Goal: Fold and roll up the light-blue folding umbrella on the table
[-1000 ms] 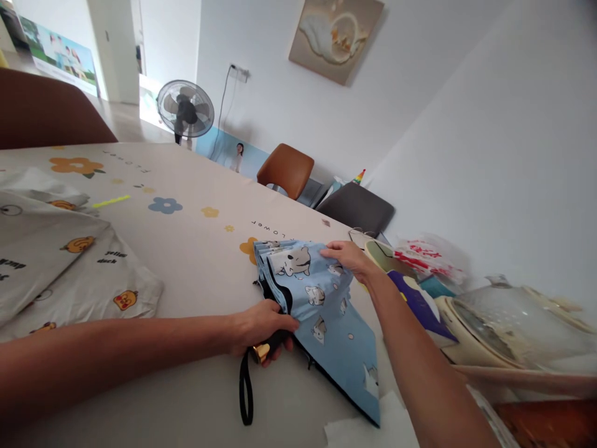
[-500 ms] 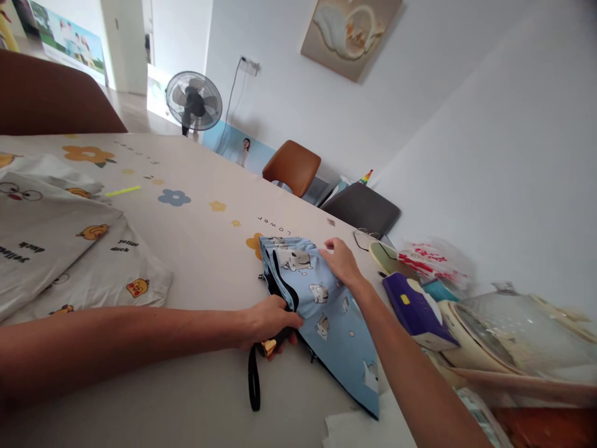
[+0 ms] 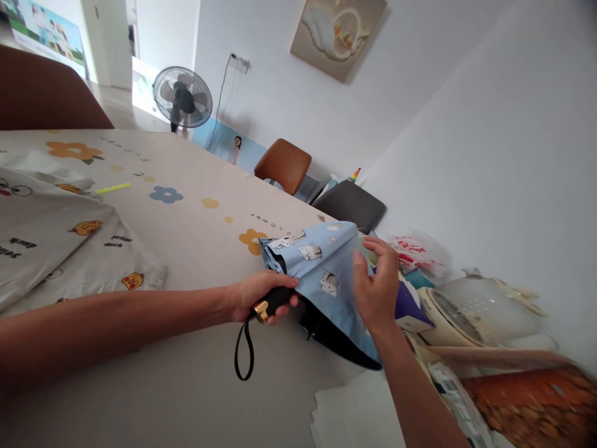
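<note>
Since the earlier head view, the right hand (image 3: pixel 380 283) has moved rightward across the folding umbrella (image 3: pixel 321 258); its fingers stand parted, gripping nothing visible. At frame centre, the left hand (image 3: pixel 261 292) wraps the black handle (image 3: pixel 278 299) below pale-blue, cartoon-animal-printed fabric. At right: purple carton (image 3: pixel 411 306), red-printed plastic bag (image 3: pixel 416 250), contents unclear.

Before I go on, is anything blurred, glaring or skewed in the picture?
Head view: right hand smeared, especially at the fingertips; head view: left hand and black handle fairly clear; head view: upper-left background bright, washed out; head view: room lines slanted, clear dome soft.
</note>
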The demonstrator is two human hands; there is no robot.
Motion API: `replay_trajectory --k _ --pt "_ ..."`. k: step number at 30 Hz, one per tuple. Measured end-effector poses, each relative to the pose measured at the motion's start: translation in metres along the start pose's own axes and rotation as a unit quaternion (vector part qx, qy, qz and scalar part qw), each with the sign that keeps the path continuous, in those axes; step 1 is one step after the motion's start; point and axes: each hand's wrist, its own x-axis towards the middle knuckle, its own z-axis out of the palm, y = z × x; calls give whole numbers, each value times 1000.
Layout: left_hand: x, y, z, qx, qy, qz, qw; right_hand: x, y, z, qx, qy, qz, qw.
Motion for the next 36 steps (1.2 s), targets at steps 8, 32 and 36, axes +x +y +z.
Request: replay_trajectory --k 8,32,36 --pt "11 18 -36 -202 -7 59 978 -15 -29 -10 30 30 -50 998" --pt "23 11 -57 -181 45 52 981 -53 -16 10 8 -223 183 957" --pt "22 11 -56 -185 43 55 980 -48 -12 2 -14 -167 195 967"
